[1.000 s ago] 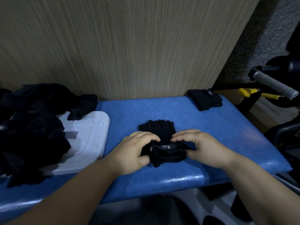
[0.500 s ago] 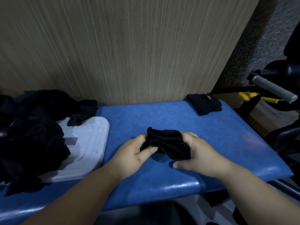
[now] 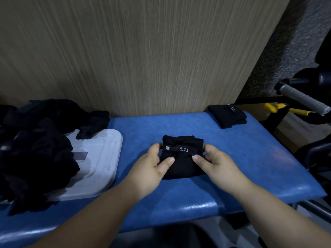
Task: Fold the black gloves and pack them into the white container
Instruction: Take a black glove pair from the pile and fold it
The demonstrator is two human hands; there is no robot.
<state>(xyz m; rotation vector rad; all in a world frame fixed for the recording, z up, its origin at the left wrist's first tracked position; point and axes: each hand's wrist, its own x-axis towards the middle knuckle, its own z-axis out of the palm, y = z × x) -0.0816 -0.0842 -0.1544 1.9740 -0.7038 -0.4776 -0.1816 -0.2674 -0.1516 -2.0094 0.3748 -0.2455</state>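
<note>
I hold a folded black fabric glove (image 3: 181,158) on the blue padded counter (image 3: 241,158), near its middle. My left hand (image 3: 152,169) pinches the glove's left side, thumb on top, fingers curled around the edge. My right hand (image 3: 215,166) pinches the right side the same way. A strap reading 5.11 runs across the top of the glove between my thumbs. A second folded black glove (image 3: 226,116) lies at the far right corner. At the left, a white plastic container lid (image 3: 100,158) lies flat, partly covered by a loose heap of black gloves (image 3: 35,140).
</note>
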